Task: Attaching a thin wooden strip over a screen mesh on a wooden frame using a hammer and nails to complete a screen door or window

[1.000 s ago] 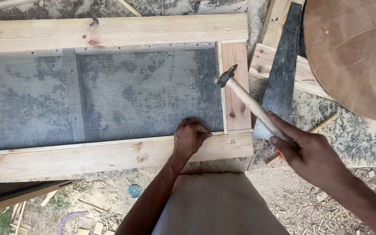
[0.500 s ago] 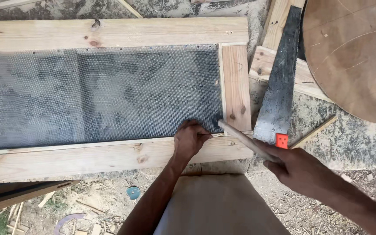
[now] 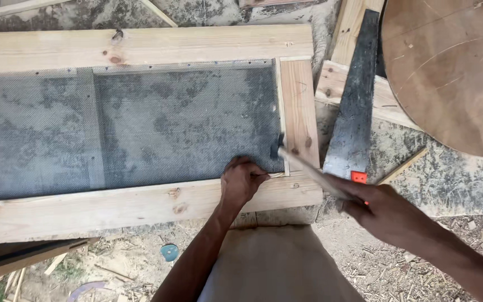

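The left hand (image 3: 242, 180) is closed, pinching something too small to make out at the lower right inner corner of the wooden frame (image 3: 141, 47), right on the edge of the wire mesh (image 3: 141, 120). The right hand (image 3: 384, 210) grips the hammer (image 3: 308, 168), its head low beside that corner. Small nail heads already dot the mesh along the frame's top edge; the lower edge looks only partly fastened. A saw (image 3: 353, 112) lies on the ground just past the frame's right edge.
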